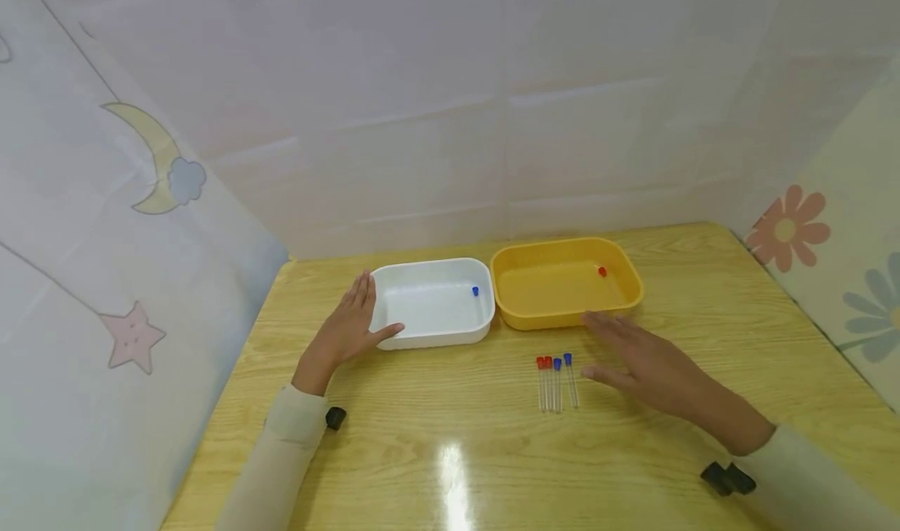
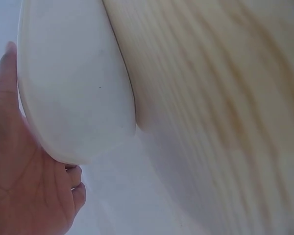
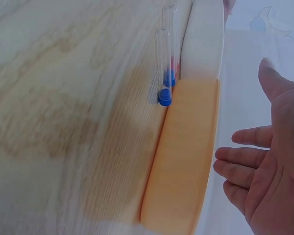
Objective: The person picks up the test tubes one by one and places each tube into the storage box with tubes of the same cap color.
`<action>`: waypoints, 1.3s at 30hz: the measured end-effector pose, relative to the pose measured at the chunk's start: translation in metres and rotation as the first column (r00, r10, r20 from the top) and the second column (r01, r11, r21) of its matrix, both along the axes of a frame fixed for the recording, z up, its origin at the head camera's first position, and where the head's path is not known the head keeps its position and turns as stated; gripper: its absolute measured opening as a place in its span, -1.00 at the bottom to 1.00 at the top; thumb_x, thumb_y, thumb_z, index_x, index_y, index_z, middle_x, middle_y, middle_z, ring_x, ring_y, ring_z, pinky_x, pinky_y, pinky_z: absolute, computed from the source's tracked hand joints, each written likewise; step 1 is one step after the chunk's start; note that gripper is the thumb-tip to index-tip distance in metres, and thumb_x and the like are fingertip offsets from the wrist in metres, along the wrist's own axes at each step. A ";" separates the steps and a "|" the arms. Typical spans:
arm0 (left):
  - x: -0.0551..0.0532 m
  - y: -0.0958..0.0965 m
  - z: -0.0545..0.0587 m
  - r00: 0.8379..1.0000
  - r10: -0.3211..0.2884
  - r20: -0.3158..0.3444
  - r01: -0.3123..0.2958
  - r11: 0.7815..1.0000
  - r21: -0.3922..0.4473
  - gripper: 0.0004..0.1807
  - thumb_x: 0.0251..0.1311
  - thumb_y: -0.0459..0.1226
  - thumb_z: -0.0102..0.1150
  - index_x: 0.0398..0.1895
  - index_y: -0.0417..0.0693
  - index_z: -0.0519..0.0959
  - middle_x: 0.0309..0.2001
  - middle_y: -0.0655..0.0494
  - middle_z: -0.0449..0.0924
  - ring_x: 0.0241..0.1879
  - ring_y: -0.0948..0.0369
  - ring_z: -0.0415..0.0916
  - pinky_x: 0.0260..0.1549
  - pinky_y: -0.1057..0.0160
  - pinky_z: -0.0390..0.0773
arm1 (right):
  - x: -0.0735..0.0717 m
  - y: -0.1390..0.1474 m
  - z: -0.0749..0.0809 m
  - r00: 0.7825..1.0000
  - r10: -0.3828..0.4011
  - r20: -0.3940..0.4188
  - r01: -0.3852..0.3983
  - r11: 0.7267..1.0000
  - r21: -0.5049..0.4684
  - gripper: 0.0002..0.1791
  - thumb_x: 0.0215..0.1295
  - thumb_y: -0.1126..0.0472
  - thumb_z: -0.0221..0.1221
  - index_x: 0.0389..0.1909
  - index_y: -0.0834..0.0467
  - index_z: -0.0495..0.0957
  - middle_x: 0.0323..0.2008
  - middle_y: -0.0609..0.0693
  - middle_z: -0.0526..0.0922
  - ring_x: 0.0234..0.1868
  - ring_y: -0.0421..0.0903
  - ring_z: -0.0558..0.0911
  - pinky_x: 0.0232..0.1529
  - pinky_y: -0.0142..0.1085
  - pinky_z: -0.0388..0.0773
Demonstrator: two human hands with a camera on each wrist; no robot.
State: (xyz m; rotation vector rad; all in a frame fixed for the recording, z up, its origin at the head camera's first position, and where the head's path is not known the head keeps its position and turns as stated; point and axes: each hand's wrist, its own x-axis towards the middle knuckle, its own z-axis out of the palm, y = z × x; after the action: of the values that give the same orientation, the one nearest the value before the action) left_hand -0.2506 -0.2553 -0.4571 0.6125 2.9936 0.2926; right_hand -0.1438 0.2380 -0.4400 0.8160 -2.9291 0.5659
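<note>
My left hand lies with straight fingers along the left end of a white tray, its thumb over the front rim. In the left wrist view, the palm is against the tray's outer wall. A small blue cap shows inside that tray. My right hand is spread at the front right of a yellow tray, fingertips near its rim; contact is unclear. Inside it sits a small red cap. Left of the right hand lie several clear tubes, two with red caps and two with blue caps.
Both trays stand side by side towards the back of a wooden table. A pale wall sheet rises behind the table, with decorated sheets at the left and right. Dark wrist pieces show at both sleeves.
</note>
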 end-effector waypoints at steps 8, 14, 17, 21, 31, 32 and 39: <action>-0.001 -0.002 0.000 1.000 -0.015 -0.003 0.015 0.999 0.034 0.22 0.35 0.41 -0.14 0.60 -0.31 -0.37 0.62 -0.22 -0.52 0.60 -0.09 -0.48 0.51 -0.13 -0.16 | 0.004 -0.005 -0.002 0.999 0.029 -0.017 -0.029 1.000 -0.006 -0.11 0.39 -0.27 0.19 0.55 0.14 0.20 0.46 0.21 0.33 0.36 0.30 0.43 0.13 0.24 0.50; 0.001 -0.002 0.001 0.999 -0.015 0.036 0.013 0.998 0.065 0.22 0.36 0.40 -0.13 0.60 -0.28 -0.41 0.61 -0.17 -0.59 0.60 -0.06 -0.52 0.51 -0.14 -0.19 | 0.005 -0.009 -0.005 0.998 0.057 0.004 -0.056 0.998 -0.019 -0.08 0.34 -0.32 0.20 0.54 0.12 0.23 0.44 0.18 0.36 0.35 0.27 0.45 0.13 0.19 0.53; 0.002 -0.002 0.002 0.999 -0.009 0.051 0.005 0.997 0.083 0.21 0.36 0.38 -0.11 0.60 -0.26 -0.43 0.62 -0.18 -0.58 0.60 -0.04 -0.55 0.51 -0.14 -0.20 | 0.005 -0.011 -0.007 0.997 0.077 -0.016 -0.077 0.997 -0.015 -0.06 0.30 -0.32 0.23 0.52 0.15 0.25 0.43 0.19 0.38 0.32 0.24 0.49 0.10 0.14 0.57; 0.003 -0.002 0.003 0.997 -0.007 0.076 -0.002 0.994 0.106 0.22 0.35 0.39 -0.10 0.60 -0.23 -0.46 0.61 -0.14 -0.63 0.60 0.00 -0.58 0.52 -0.12 -0.22 | 0.004 -0.012 -0.011 0.995 0.099 -0.031 -0.099 0.995 -0.005 -0.03 0.26 -0.30 0.29 0.51 0.19 0.26 0.42 0.20 0.39 0.34 0.23 0.47 0.12 0.12 0.56; 0.004 -0.001 0.004 0.997 -0.004 0.077 -0.005 0.993 0.114 0.26 0.31 0.42 -0.08 0.60 -0.20 -0.46 0.61 -0.11 -0.62 0.60 0.01 -0.57 0.52 -0.09 -0.20 | 0.000 -0.015 -0.017 0.994 0.106 0.028 -0.107 0.994 0.034 0.05 0.18 -0.36 0.31 0.49 0.23 0.26 0.42 0.23 0.39 0.35 0.23 0.46 0.16 0.13 0.53; 0.004 -0.001 0.004 0.997 -0.004 0.075 -0.005 0.994 0.113 0.26 0.31 0.42 -0.08 0.60 -0.20 -0.46 0.61 -0.11 -0.63 0.60 0.01 -0.57 0.52 -0.09 -0.20 | -0.001 -0.015 -0.017 0.994 0.109 0.030 -0.110 0.993 0.035 0.05 0.17 -0.36 0.31 0.48 0.25 0.27 0.41 0.24 0.39 0.35 0.24 0.46 0.16 0.13 0.53; 0.003 -0.001 0.002 0.997 -0.015 0.071 0.006 0.992 0.123 0.27 0.30 0.41 -0.03 0.60 -0.23 -0.44 0.62 -0.14 -0.59 0.60 0.00 -0.55 0.52 -0.10 -0.19 | -0.004 -0.017 -0.022 0.992 0.123 0.043 -0.125 0.990 0.065 0.13 0.08 -0.42 0.31 0.45 0.31 0.29 0.40 0.28 0.40 0.33 0.25 0.48 0.13 0.09 0.55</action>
State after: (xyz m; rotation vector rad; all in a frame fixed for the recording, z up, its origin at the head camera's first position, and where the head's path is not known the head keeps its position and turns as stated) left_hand -0.2475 -0.2565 -0.4552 0.6138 2.9190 0.4909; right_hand -0.1479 0.2214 -0.4619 1.0118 -2.9629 0.4972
